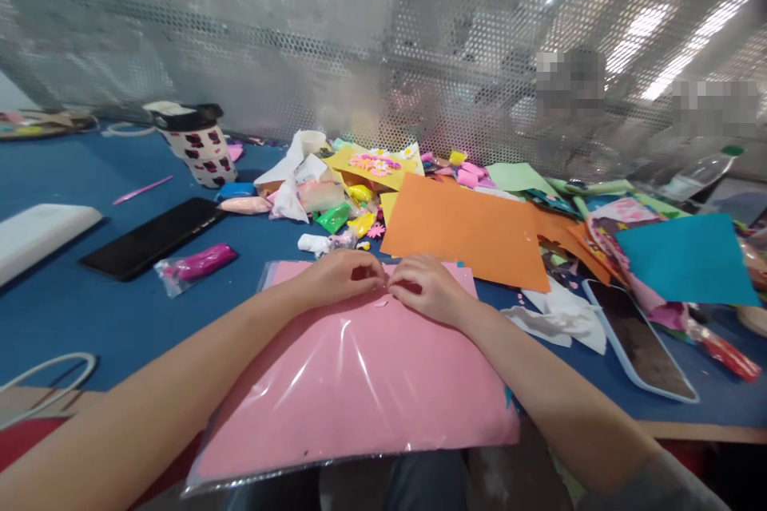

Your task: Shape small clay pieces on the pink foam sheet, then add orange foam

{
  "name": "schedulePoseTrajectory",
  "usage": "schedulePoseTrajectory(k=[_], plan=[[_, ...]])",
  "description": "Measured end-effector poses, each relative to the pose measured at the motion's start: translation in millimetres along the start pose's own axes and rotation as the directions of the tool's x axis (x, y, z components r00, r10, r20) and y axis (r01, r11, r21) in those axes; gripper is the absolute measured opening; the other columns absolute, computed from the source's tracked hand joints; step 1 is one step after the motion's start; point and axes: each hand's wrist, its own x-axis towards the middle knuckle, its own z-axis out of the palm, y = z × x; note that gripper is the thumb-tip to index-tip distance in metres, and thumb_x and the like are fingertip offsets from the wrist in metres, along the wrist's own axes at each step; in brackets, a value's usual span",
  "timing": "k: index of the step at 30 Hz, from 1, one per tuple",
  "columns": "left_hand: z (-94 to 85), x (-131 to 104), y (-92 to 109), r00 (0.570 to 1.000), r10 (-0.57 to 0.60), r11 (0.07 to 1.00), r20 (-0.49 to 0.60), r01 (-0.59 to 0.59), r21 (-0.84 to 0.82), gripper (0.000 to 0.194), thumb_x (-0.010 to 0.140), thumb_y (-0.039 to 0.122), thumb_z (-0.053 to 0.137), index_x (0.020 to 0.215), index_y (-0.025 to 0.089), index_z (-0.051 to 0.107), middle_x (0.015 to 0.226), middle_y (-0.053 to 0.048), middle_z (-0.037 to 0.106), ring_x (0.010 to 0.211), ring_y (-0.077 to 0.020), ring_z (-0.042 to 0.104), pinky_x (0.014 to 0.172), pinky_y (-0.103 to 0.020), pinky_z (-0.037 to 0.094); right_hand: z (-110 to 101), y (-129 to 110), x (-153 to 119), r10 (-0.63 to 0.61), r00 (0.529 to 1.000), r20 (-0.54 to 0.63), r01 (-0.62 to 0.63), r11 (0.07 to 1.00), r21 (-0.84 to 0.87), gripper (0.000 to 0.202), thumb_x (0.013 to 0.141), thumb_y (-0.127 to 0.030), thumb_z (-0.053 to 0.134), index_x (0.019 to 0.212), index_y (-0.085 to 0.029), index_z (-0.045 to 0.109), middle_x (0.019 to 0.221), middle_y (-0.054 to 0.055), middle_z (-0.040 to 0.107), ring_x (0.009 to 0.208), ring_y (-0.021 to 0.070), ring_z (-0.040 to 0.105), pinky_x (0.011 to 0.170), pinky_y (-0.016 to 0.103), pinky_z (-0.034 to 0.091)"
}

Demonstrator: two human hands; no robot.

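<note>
A pack of pink paper in a clear plastic sleeve lies in front of me, its near edge jutting past the table's edge. Over its far part, my left hand and my right hand meet with thumbs and fingertips pinched together, nearly touching. Whatever sits between the fingertips is too small to make out. Just below them, a small pale pink scrap rests on the sleeve. An orange sheet lies right beyond my right hand.
Left are a magenta clay packet, a black phone, a white device and a patterned cup. Coloured clay packets and papers pile up against the perforated metal screen. Right are crumpled tissue, another phone and a blue sheet.
</note>
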Motion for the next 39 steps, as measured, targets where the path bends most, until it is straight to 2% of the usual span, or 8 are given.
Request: schedulePoseTrajectory(k=[9, 15, 19, 23, 32, 39], plan=[[3.0, 1.1, -5.6, 0.998, 0.058, 0.996, 0.028, -0.06, 0.065, 0.017, 0.086, 0.029, 0.057, 0.089, 0.021, 0.071, 0.092, 0.0, 0.074, 0.083, -0.0148, 0.066, 0.075, -0.023, 0.045, 2.8, 3.2, -1.0, -0.025, 1.0, 0.009, 0.025, 1.0, -0.006, 0.009, 0.089, -0.02, 0.062, 0.083, -0.02, 0.069, 0.085, 0.003, 0.071, 0.081, 0.0171, 0.06, 0.075, 0.032, 0.042], [4.7, 2.9, -4.7, 0.998, 0.016, 0.996, 0.056, -0.021, 0.088, 0.018, 0.086, 0.031, 0.057, 0.088, 0.021, 0.072, 0.088, 0.001, 0.074, 0.078, -0.0138, 0.065, 0.07, -0.021, 0.044, 4.3, 5.8, -3.4, -0.033, 0.999, 0.012, 0.033, 0.999, 0.004, 0.007, 0.088, -0.02, 0.063, 0.084, -0.019, 0.069, 0.083, 0.003, 0.07, 0.08, 0.0172, 0.061, 0.076, 0.032, 0.042], [4.9, 3.6, -4.5, 0.996, 0.067, 0.991, 0.05, -0.073, 0.114, 0.017, 0.085, 0.03, 0.059, 0.087, 0.02, 0.072, 0.083, 0.002, 0.073, 0.071, -0.0116, 0.063, 0.063, -0.019, 0.041, 4.7, 5.1, -4.1, -0.043, 0.999, 0.014, 0.042, 0.999, 0.005, 0.009, 0.088, -0.018, 0.062, 0.081, -0.019, 0.069, 0.083, 0.003, 0.071, 0.081, 0.0172, 0.061, 0.077, 0.031, 0.043], [4.3, 3.4, -4.8, 0.994, 0.088, 0.988, 0.061, -0.095, 0.124, 0.018, 0.086, 0.031, 0.059, 0.088, 0.019, 0.072, 0.084, 0.001, 0.073, 0.072, -0.012, 0.064, 0.063, -0.019, 0.042, 4.1, 3.6, -3.9, -0.05, 0.998, 0.022, 0.051, 0.999, -0.01, 0.01, 0.087, -0.017, 0.062, 0.08, -0.019, 0.068, 0.081, 0.003, 0.07, 0.082, 0.0176, 0.06, 0.077, 0.031, 0.044], [2.4, 1.4, 2.5, 0.999, 0.001, 0.987, 0.033, -0.006, 0.161, 0.025, 0.083, 0.04, 0.059, 0.091, 0.019, 0.072, 0.084, 0.0, 0.073, 0.072, -0.0138, 0.063, 0.064, -0.021, 0.042, 3.1, 2.4, -3.2, -0.019, 1.0, 0.024, 0.02, 1.0, -0.015, 0.009, 0.087, -0.019, 0.062, 0.083, -0.018, 0.07, 0.085, 0.005, 0.07, 0.082, 0.018, 0.061, 0.077, 0.031, 0.044], [1.8, 2.2, 2.4, 0.997, -0.015, 0.984, 0.076, 0.001, 0.18, 0.028, 0.085, 0.042, 0.056, 0.092, 0.02, 0.072, 0.088, 0.0, 0.073, 0.076, -0.0147, 0.064, 0.066, -0.022, 0.042, 1.0, 2.3, -3.5, 0.007, 0.998, 0.057, -0.007, 1.0, 0.003, 0.009, 0.088, -0.019, 0.062, 0.084, -0.018, 0.07, 0.086, 0.005, 0.07, 0.085, 0.018, 0.061, 0.08, 0.031, 0.045]])
